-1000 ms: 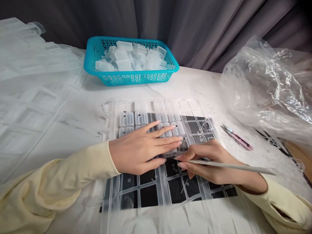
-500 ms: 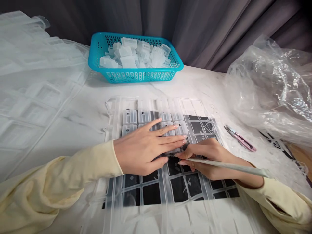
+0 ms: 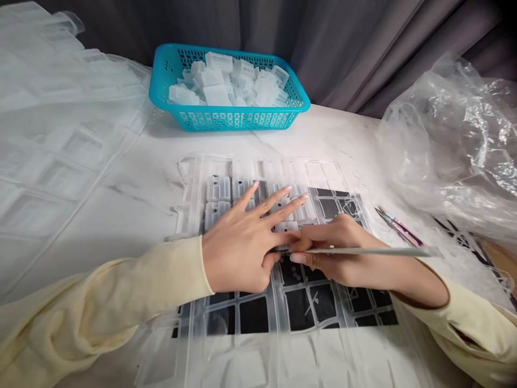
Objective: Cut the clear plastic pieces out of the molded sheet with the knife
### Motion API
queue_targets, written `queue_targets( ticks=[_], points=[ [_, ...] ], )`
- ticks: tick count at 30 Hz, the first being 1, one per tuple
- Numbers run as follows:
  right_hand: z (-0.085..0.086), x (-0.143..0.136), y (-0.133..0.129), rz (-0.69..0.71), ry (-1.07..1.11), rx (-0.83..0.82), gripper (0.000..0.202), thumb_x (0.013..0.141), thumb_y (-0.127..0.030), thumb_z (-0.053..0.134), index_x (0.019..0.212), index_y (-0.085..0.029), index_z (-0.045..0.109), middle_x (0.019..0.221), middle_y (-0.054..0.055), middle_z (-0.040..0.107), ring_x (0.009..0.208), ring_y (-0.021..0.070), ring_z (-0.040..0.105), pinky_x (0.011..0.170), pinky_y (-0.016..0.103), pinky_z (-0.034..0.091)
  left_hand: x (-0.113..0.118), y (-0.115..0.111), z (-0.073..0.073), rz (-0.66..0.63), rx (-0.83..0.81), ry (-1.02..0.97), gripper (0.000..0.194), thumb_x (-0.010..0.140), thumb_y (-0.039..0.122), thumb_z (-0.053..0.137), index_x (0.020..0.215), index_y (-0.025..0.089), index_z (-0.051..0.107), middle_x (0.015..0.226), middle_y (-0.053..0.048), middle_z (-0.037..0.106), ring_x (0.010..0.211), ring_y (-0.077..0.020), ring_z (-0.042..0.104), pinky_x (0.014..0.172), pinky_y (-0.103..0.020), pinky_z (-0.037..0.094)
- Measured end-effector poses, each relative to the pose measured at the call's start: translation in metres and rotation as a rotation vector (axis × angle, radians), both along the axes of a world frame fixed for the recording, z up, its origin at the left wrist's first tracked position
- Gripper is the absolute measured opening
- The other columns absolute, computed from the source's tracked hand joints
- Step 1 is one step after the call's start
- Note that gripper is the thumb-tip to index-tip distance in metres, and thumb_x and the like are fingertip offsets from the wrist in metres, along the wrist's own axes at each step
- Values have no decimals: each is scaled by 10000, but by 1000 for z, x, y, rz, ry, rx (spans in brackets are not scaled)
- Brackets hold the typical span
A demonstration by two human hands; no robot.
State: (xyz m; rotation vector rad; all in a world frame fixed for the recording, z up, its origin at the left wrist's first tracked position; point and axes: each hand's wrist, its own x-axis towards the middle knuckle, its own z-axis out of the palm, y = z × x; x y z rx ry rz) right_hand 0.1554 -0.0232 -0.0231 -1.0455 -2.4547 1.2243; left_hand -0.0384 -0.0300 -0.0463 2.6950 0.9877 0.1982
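Observation:
My left hand (image 3: 246, 237) lies palm down with fingers spread across small frosted plastic cases (image 3: 218, 188) set in a translucent gridded frame (image 3: 275, 310). Its thumb curls in near the tip of a slim tool. That tool has a long pale handle (image 3: 371, 251), pinched between the thumb and fingers of my right hand (image 3: 339, 250). Its working end points left, close against my left forefinger and thumb, mostly hidden by the fingers, so its kind is unclear. Under the frame a black sheet (image 3: 253, 315) shows through the grid openings, with small clear scraps on it.
A turquoise basket (image 3: 238, 118) heaped with frosted plastic cases stands at the back. Stacked translucent frames (image 3: 72, 145) fill the left side. To the right are pink-handled thread snips (image 3: 398, 226), loose plastic offcuts and a crumpled clear bag (image 3: 448, 156).
The tool's handle has swung up to nearly level. My left fingers have spread wider, and its thumb and forefinger have drawn in close to the tool's tip. The view has shifted slightly.

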Motion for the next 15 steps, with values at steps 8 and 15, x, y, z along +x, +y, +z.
queue_targets(
  ticks=[8,15],
  points=[
    [4,-3,3,-31,-34,-51,186,784,-98,563,606,-140,528,447,-72,420,376,24,310,403,173,270,2,0,-1,8,-39,23,489,743,219,522,1206,374,494,1495,63,120,1382,-237,60,1071,-570,-49],
    [1,5,1,-56,-46,-48,203,803,-159,560,610,-152,499,442,-69,416,379,32,324,395,179,255,3,-1,-1,9,-5,50,604,719,213,524,1273,420,404,1495,66,106,1383,-235,34,1064,-581,-44]
  ],
)
